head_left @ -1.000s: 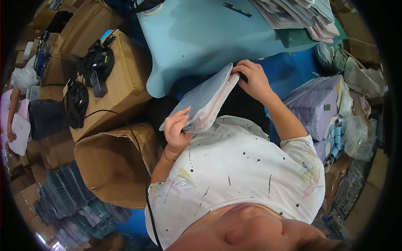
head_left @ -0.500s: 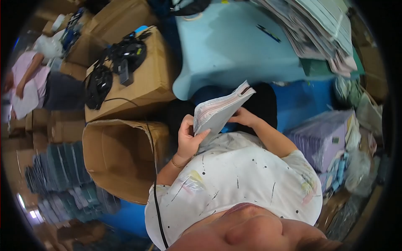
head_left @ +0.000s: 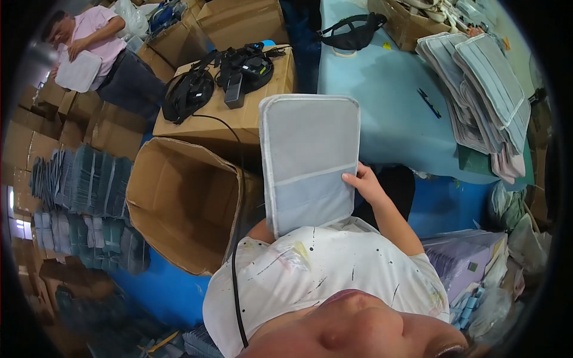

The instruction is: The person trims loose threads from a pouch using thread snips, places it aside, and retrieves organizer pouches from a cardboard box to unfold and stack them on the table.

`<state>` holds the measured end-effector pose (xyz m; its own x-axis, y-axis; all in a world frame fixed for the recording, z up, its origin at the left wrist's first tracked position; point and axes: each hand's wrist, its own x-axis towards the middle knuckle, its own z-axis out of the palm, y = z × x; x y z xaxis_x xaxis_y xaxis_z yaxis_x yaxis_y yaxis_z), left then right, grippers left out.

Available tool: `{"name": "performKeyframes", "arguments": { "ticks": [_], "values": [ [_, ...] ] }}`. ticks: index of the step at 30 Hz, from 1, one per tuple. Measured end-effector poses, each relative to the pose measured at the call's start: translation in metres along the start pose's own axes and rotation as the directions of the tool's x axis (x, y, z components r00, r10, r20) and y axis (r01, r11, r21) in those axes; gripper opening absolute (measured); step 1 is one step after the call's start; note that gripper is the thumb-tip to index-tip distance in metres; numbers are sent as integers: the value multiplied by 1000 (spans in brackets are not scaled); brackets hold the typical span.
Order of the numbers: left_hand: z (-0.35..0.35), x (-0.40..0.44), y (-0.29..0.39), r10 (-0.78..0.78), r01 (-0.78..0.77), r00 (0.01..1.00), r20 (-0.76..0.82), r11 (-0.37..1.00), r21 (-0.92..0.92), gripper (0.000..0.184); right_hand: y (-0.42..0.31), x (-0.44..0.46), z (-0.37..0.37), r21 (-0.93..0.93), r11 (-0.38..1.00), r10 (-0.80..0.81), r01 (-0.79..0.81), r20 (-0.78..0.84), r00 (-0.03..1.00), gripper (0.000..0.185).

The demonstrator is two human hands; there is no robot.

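Note:
A flat grey mesh zip pouch (head_left: pixel 310 140) with pale piped edges and a bluish lower pocket is raised upright in front of my chest. My right hand (head_left: pixel 365 184) grips its right edge, with the thumb on the front face and the fingers behind. Behind the pouch's lower left corner goes my left forearm (head_left: pixel 260 230); the left hand itself is hidden by the pouch. A black cable (head_left: pixel 239 256) runs down just left of the pouch.
An open cardboard box (head_left: pixel 185 206) stands at left. Behind it, a closed carton (head_left: pixel 280 77) bears black strapped gear (head_left: pixel 245 74). The blue-covered table (head_left: pixel 388 119) holds a pen (head_left: pixel 428 103) and stacked pouches (head_left: pixel 477 89). Another person (head_left: pixel 98 36) stands far left holding a similar pouch.
The pouch has swung from a tilted, edge-on pose to upright, its broad face showing. My left hand has gone behind it; my right hand now holds its right edge. The view has shifted.

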<state>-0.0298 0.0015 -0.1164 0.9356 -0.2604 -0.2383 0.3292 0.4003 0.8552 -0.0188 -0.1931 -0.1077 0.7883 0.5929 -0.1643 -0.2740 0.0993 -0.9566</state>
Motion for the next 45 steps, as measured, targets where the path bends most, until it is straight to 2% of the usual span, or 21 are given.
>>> {"name": "performKeyframes", "arguments": {
  "ticks": [3,6,9,11,12,15,20,21,22,24,25,27,28,30,31,34,36,38,42,44,45],
  "values": [
    [-1,-6,-3,-5,0,1000,-26,986,-168,57,-1,-23,25,-314,927,-240,205,-76,968,40],
    [-4,-8,3,-13,-4,998,-61,961,-278,56,5,-31,35,-477,837,-386,270,-163,908,35],
    [-9,-7,8,-36,2,995,-92,937,-349,54,20,-29,26,-461,812,-469,357,-153,870,35],
    [-14,-7,12,-59,13,992,-112,925,-379,54,19,-29,21,-112,931,-366,348,-313,877,40],
    [-17,-6,13,-72,21,990,-119,922,-386,53,14,-32,19,73,940,-284,334,-376,882,43],
    [-17,-3,28,-74,23,990,-122,927,-374,52,-27,-33,5,363,869,-93,336,-548,831,46],
    [15,-4,58,114,-158,985,-133,907,-390,48,-51,-18,-2,506,784,-11,359,-567,824,53],
    [18,-3,47,120,-131,991,-54,936,-327,53,-56,-14,-3,531,766,5,362,-568,823,54],
    [31,-2,29,144,-115,989,37,897,-428,55,-62,-11,-1,605,719,19,342,-508,861,56],
    [66,-12,7,87,-68,996,15,871,-486,55,-75,-3,5,738,609,22,291,-382,924,58],
    [70,-15,3,84,-43,995,58,860,-509,55,-68,5,5,723,596,19,348,-447,895,61],
    [71,-17,-5,78,15,987,144,834,-552,56,-63,12,3,566,731,41,381,-594,804,58],
    [67,-10,-19,85,-26,992,93,860,-509,52,-59,16,2,481,791,43,378,-660,750,57],
    [69,-19,-13,192,-219,973,-130,946,-239,47,-56,21,-20,368,797,-135,478,-664,735,55],
    [52,-9,-15,153,-205,965,-213,948,-243,39,-63,19,-34,319,808,-181,496,-665,724,54],
    [22,-12,24,302,-339,912,-276,936,-95,28,-50,21,-71,104,863,-321,495,-642,696,48],
    [23,-18,49,341,-364,884,-321,931,-14,31,-32,27,-82,-21,863,-391,505,-660,641,49],
    [30,-16,50,327,-366,900,-287,926,-93,34,-34,29,-77,49,880,-328,473,-659,677,51],
    [57,-9,25,158,-237,968,-197,840,-489,40,-76,24,-4,479,826,69,298,-611,789,55],
    [48,-13,24,250,-223,968,-21,817,-532,41,-56,12,25,591,774,117,227,-486,866,57],
    [47,-12,23,208,-229,973,-97,851,-472,41,-42,2,38,546,821,127,168,-461,878,56]
  ]
}}
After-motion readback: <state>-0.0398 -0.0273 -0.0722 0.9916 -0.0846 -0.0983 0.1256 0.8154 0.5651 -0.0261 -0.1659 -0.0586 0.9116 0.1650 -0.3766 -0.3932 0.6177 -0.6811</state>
